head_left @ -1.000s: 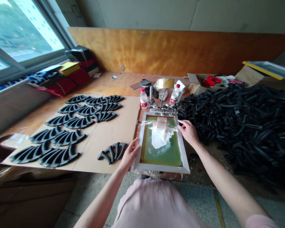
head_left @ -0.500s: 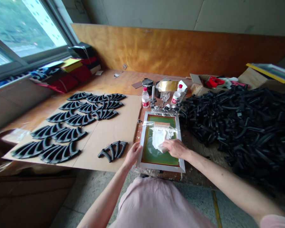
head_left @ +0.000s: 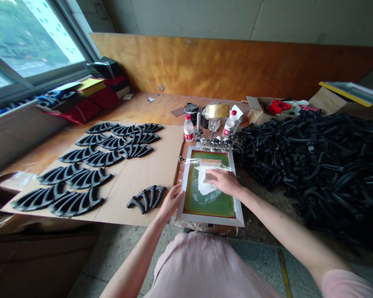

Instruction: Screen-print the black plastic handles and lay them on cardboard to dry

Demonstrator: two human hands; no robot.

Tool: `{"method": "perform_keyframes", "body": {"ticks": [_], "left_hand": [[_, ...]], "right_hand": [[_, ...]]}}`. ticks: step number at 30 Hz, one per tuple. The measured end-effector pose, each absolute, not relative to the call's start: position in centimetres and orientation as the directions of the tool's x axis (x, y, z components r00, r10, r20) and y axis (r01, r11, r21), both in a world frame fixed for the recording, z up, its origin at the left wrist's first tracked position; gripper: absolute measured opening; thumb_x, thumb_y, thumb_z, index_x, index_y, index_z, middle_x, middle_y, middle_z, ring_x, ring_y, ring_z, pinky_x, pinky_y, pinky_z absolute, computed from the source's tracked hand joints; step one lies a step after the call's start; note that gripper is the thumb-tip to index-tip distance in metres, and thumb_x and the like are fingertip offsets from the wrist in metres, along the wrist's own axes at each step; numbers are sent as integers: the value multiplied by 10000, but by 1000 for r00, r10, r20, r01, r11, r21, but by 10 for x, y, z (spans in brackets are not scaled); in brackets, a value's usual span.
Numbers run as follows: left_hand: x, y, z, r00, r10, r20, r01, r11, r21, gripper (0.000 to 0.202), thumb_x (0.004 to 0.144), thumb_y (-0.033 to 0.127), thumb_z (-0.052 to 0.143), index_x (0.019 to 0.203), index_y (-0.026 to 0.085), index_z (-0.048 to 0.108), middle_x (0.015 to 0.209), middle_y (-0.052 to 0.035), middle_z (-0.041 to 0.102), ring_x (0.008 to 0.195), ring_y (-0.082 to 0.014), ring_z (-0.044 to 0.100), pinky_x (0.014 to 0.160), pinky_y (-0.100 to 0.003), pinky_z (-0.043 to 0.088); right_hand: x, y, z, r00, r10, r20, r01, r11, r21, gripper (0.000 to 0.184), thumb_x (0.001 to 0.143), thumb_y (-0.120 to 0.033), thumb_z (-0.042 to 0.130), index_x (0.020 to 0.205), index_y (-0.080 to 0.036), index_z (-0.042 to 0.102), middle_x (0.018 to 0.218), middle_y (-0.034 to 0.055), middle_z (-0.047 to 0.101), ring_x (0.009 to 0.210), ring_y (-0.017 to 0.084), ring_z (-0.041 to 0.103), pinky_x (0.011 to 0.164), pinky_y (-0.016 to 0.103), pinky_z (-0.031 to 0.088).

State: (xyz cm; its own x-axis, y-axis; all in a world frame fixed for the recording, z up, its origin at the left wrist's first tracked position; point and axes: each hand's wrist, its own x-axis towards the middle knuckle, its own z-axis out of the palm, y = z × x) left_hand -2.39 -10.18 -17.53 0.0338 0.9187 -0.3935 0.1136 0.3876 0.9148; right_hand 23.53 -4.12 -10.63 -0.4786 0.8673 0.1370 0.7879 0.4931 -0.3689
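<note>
Rearward on the reddish-brown wooden tabletop (head_left: 143,109), a clear plastic bottle with red cap and red label (head_left: 188,131) stands beside a black lidded jar (head_left: 191,111); their contents cannot be made out. At right, an open brown cardboard box (head_left: 251,103) holds a bright red article (head_left: 279,106) and whitish pieces. Nearer, a silver-grey metal frame with a green mesh panel (head_left: 216,205) lies between a tan cardboard sheet (head_left: 115,205) and a heap of black curved parts (head_left: 311,153); a white crumpled patch (head_left: 205,188) covers the panel's middle, just before a flat wooden block (head_left: 210,162).

Left hand (head_left: 173,198): fingers close together along the frame's left rail; whether they grip cannot be told. Right hand (head_left: 224,181): fingers bent and gathered at the patch; whether they pinch it is unclear. Both forearms extend forward, converging on the frame, the right reaching farther inward, palm down.
</note>
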Motion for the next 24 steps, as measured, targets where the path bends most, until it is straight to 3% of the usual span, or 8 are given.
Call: {"method": "perform_keyframes", "body": {"ticks": [5,8,10,13,16,20,22,24], "left_hand": [[-28,-97,-118,88,930,-357,67,352,933,695,779,582,632,1348,199,520,690,25,595,550,-99,492,507,-198,365],[-25,-86,-82,76,957,-279,-45,283,958,590,823,640,534,1172,173,629,773,-13,630,606,-120,539,537,-220,414],[-18,-71,-60,20,987,-161,-103,162,981,556,845,646,491,1102,176,640,880,-34,659,696,-141,585,594,-234,460],[-6,-39,-31,-31,998,49,-145,-53,988,537,846,634,502,1140,196,603,1031,-51,668,886,-179,630,735,-271,515],[7,-10,-11,-13,994,104,-197,-105,975,592,871,666,419,1195,190,556,1015,-73,678,974,-202,643,819,-330,532],[27,-18,-22,-146,989,30,-198,-59,979,605,906,662,332,1262,199,489,1083,-82,669,1009,-196,652,815,-331,537],[39,-47,-49,-61,985,-161,-206,145,968,605,871,670,421,1197,172,530,1088,-109,677,949,-215,672,754,-329,550],[52,-84,-83,204,866,-457,-160,490,857,624,786,682,562,1099,143,582,1069,-155,692,882,-257,687,669,-344,559]], "right_hand": [[252,16,-66,-212,938,273,884,304,-357,540,847,-375,640,1369,-319,513,1034,40,694,829,198,645,745,304,496],[299,30,-64,29,925,379,860,170,-481,412,910,-418,497,1266,-234,590,932,63,700,812,209,640,748,320,487],[327,27,-77,163,935,316,843,34,-537,381,927,-431,424,1126,-188,638,863,66,693,791,214,635,737,334,485],[334,2,-115,121,980,158,865,-26,-501,357,900,-494,461,943,-196,654,827,44,672,768,204,616,731,339,485],[302,-29,-155,-135,987,86,895,159,-418,304,852,-498,583,841,-200,638,893,60,657,845,197,613,790,313,475],[257,-52,-175,-256,967,1,939,249,-239,168,912,-330,559,863,-171,576,959,122,647,967,228,598,827,316,454],[242,-60,-170,-159,986,-40,960,145,-240,142,950,-288,493,910,-165,550,910,120,657,907,221,615,765,301,454],[225,-72,-160,-99,995,-20,954,89,-287,152,971,-290,449,934,-170,535,891,115,658,875,221,619,742,301,452]]}}
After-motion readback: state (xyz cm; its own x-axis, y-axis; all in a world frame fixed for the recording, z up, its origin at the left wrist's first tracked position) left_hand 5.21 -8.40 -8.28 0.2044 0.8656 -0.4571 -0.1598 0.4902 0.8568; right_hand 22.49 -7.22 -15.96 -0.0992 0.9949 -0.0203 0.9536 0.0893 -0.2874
